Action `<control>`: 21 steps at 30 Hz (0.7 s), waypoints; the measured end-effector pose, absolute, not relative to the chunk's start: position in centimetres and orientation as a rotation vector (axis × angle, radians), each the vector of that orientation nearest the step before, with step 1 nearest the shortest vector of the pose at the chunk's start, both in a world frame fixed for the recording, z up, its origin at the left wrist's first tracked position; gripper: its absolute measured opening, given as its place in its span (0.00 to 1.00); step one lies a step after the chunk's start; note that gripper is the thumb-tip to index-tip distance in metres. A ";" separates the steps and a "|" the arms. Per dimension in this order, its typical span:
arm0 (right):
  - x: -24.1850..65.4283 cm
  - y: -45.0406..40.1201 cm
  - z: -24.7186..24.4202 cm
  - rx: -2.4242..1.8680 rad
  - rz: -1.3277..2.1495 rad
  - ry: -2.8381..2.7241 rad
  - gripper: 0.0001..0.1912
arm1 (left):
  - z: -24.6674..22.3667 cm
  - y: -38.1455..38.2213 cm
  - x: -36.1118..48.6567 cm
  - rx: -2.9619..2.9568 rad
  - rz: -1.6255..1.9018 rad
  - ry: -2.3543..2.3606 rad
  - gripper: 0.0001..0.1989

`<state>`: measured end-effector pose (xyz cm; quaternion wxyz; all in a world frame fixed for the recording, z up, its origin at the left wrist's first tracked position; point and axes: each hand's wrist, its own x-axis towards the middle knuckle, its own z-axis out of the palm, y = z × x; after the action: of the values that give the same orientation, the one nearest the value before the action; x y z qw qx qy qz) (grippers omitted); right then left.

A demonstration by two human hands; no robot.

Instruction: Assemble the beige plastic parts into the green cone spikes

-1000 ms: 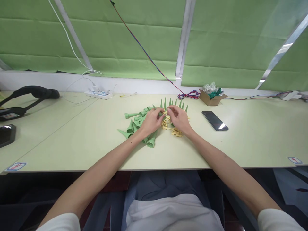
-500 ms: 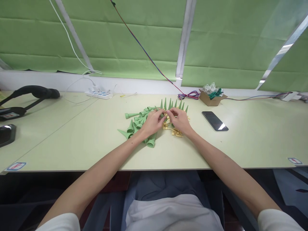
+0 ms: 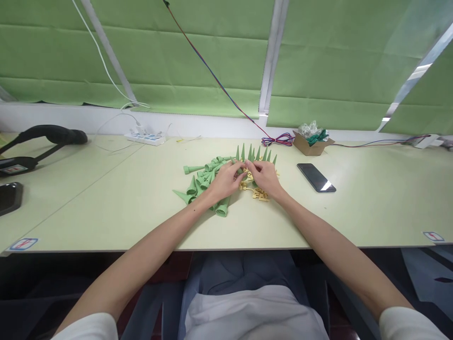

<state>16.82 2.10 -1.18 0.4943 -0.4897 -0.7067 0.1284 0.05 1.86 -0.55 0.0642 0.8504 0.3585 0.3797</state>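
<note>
My left hand (image 3: 226, 180) is curled round a green plastic cone spike (image 3: 240, 171), mostly hidden by the fingers. Its fingertips almost meet those of my right hand (image 3: 264, 176), whose thumb and forefinger are pinched at the cone; whatever is between them is too small to make out. Left of and beneath my left hand lies a heap of loose green cone spikes (image 3: 222, 208), hollow ends showing. Small yellow plastic clips (image 3: 260, 194) are scattered under and before my right hand. Behind both hands several green spikes (image 3: 258, 153) stand upright in a row.
A black phone (image 3: 316, 178) lies to the right on the pale table (image 3: 368, 212). Farther back are a small cardboard box (image 3: 311, 147) with plastic wrapping, a coiled red-and-blue cable (image 3: 279, 140) and a white power strip (image 3: 146, 138). Black strap-like gear (image 3: 53, 134) rests at the left.
The cone between my hands has tilted slightly, and my fingers have shifted a little around it. Both arms and everything else on the table stay where they were.
</note>
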 end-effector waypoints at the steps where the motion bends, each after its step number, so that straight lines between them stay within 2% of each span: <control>1: 16.8 2.1 -1.2 -1.196 0.304 -1.713 0.31 | -0.6 1.9 0.1 2.568 1.145 1.084 0.08; 5: 16.8 2.0 -1.1 -1.194 0.269 -1.686 0.29 | -0.6 2.1 0.0 2.554 1.175 1.136 0.07; 12: 16.8 1.7 -0.9 -1.044 0.418 -1.794 0.12 | -0.6 2.5 -0.3 2.536 1.215 1.228 0.08; 21: 16.9 1.8 -0.9 -1.036 0.411 -1.839 0.09 | -0.6 2.2 -0.2 2.535 1.182 1.220 0.07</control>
<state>16.88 1.80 -0.93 0.4756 -0.4237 -0.7523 0.1681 -0.21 2.23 -0.61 0.0451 0.8299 0.3994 0.3869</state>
